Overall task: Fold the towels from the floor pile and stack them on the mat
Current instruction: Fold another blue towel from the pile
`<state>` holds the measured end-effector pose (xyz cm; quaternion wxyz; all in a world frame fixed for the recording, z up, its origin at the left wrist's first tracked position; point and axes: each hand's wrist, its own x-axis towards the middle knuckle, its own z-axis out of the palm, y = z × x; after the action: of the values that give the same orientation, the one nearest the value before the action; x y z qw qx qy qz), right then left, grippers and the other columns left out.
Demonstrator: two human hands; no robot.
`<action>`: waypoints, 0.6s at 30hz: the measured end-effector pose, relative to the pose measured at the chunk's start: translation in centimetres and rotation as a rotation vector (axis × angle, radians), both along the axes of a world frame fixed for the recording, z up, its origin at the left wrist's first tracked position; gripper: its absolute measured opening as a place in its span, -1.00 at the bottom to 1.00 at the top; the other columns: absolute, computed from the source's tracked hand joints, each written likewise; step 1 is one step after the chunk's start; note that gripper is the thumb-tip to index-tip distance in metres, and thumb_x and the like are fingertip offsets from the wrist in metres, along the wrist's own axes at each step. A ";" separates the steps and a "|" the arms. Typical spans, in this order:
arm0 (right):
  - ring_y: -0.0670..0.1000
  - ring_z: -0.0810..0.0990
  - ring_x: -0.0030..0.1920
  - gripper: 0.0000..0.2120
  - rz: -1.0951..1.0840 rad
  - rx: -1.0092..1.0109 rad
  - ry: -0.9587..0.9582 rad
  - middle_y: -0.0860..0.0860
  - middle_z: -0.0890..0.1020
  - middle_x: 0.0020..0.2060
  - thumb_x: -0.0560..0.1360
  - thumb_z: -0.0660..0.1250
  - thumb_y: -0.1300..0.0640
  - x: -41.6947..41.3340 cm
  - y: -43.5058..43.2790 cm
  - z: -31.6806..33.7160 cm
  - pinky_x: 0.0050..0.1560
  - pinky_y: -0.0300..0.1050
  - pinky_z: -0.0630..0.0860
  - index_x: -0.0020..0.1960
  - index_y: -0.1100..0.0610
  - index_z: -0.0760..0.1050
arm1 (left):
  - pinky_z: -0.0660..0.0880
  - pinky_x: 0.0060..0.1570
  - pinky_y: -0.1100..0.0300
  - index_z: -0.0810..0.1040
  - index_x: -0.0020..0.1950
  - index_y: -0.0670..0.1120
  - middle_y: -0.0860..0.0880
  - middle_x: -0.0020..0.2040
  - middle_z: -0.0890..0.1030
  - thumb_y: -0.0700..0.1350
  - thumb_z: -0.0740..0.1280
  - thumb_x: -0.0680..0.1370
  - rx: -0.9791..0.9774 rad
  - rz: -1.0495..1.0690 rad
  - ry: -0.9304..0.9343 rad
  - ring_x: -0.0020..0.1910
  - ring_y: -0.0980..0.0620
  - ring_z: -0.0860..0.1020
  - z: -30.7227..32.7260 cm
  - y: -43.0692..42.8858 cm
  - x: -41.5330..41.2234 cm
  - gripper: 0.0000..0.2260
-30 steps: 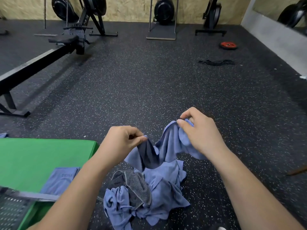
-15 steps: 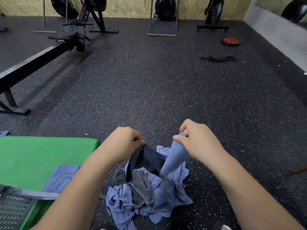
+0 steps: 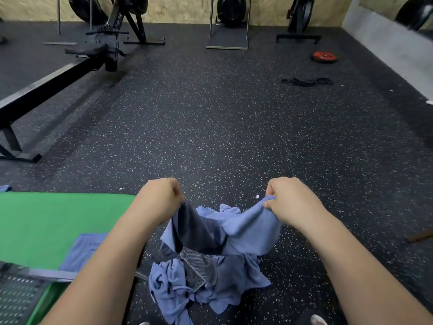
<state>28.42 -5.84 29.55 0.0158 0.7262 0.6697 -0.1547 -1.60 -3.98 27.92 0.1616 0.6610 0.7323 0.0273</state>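
A blue towel [image 3: 248,233] hangs stretched between my two hands, sagging in the middle above the floor pile. My left hand [image 3: 159,200] pinches its left corner and my right hand [image 3: 290,202] pinches its right corner. Below them the pile [image 3: 206,285] of crumpled blue towels and a grey striped one lies on the black floor. The green mat [image 3: 46,221] lies to the left. On it rests one folded blue towel [image 3: 82,252], partly hidden by my left forearm.
A grey perforated thing [image 3: 16,299] overlaps the mat's near corner. A rowing machine [image 3: 54,83] stands at the far left. More gym machines line the back wall, with a red weight plate [image 3: 324,57] and a black band [image 3: 307,82] at the far right.
My hands have moved apart and the towel, bunched between them before, now spreads out wider above the pile.
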 end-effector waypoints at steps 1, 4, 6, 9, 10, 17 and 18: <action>0.07 0.62 -0.06 -0.92 -0.007 0.005 0.026 -0.02 0.64 -0.09 0.61 0.37 0.05 -0.1 -0.1 0.0 -0.29 -0.10 0.41 -0.06 -0.05 0.53 | 0.42 -0.14 0.13 0.63 -0.09 0.02 0.02 -0.10 0.68 -0.09 0.37 0.59 0.009 0.017 -0.027 -0.05 -0.09 0.62 0.1 -0.1 0.2 -0.93; 0.04 0.63 -0.12 -0.84 -0.024 0.020 0.127 -0.06 0.64 -0.17 0.53 0.46 0.00 -0.5 -0.1 0.0 -0.27 -0.09 0.42 -0.15 -0.02 0.51 | 0.45 -0.14 0.14 0.62 -0.14 0.05 0.08 -0.15 0.68 -0.03 0.45 0.56 0.029 0.011 -0.120 -0.10 0.00 0.61 0.3 -0.3 1.0 -0.91; 0.02 0.63 -0.13 -0.80 -0.028 0.003 0.174 -0.06 0.65 -0.18 0.49 0.52 -0.05 -1.0 -0.1 0.2 -0.22 -0.08 0.47 -0.17 0.00 0.54 | 0.45 -0.18 0.17 0.64 -0.16 0.06 0.12 -0.20 0.70 -0.01 0.50 0.55 0.026 0.028 -0.252 -0.13 0.10 0.63 0.5 -0.6 1.8 -0.89; -0.09 0.61 -0.21 -0.77 -0.045 0.024 0.325 -0.10 0.65 -0.25 0.49 0.57 -0.07 -1.8 -0.3 0.8 -0.22 -0.11 0.48 -0.15 0.02 0.59 | 0.58 -0.12 0.14 0.68 -0.18 0.05 0.12 -0.27 0.73 -0.02 0.58 0.52 0.008 0.053 -0.467 -0.18 0.14 0.67 0.1 -0.9 2.9 -0.86; -0.14 0.57 -0.30 -0.77 -0.058 0.048 0.400 -0.10 0.63 -0.33 0.49 0.58 -0.07 -2.0 -0.4 0.8 -0.26 -0.13 0.44 -0.16 0.03 0.59 | 0.61 -0.08 0.11 0.69 -0.19 0.04 0.11 -0.28 0.73 -0.03 0.60 0.51 0.004 0.061 -0.542 -0.22 0.14 0.67 -0.1 -1.0 3.2 -0.86; -0.13 0.42 -0.48 -0.78 -0.123 0.177 0.821 0.01 0.60 -0.44 0.52 0.57 0.00 -4.1 -1.2 0.2 -0.33 -0.17 0.35 -0.18 0.06 0.59 | 0.65 -0.07 -0.10 0.73 -0.16 0.05 -0.04 -0.26 0.73 0.04 0.64 0.41 0.007 0.050 -0.911 -0.30 0.04 0.60 0.2 -1.6 4.9 -0.86; -0.11 0.43 -0.45 -0.78 -0.131 0.180 0.874 0.04 0.62 -0.42 0.53 0.57 0.00 -4.4 -1.3 0.1 -0.31 -0.16 0.36 -0.16 0.07 0.60 | 0.67 -0.05 -0.13 0.74 -0.15 0.05 -0.06 -0.25 0.73 0.05 0.63 0.41 0.018 0.043 -0.922 -0.29 0.03 0.60 0.4 -1.7 5.1 -0.86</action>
<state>24.03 -7.14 29.60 -0.3417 0.6320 0.5769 -0.3885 3.50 -5.67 28.27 0.4640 0.5658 0.5974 0.3281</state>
